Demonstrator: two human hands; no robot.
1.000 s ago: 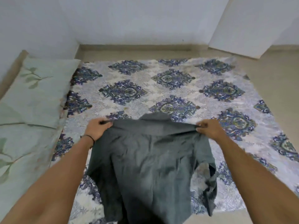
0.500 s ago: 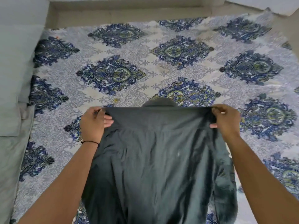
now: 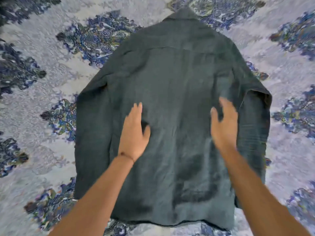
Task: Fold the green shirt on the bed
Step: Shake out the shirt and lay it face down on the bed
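The dark green shirt (image 3: 172, 86) lies spread flat on the bed, back side up, collar pointing away from me and hem nearest me. Its sleeves hang down along both sides of the body. My left hand (image 3: 134, 133) rests palm down on the left half of the shirt's back, fingers together and flat. My right hand (image 3: 223, 126) is over the right half, fingers spread, blurred by motion; it holds nothing. A thin dark band circles my left wrist.
The bed sheet (image 3: 42, 92), pale with dark blue ornamental diamonds, surrounds the shirt on every side and fills the whole view.
Both hands have let go of the shirt's shoulders. The shirt, held up before, now lies flat on the bed, and my hands have moved down onto its back. The view has tilted downward.
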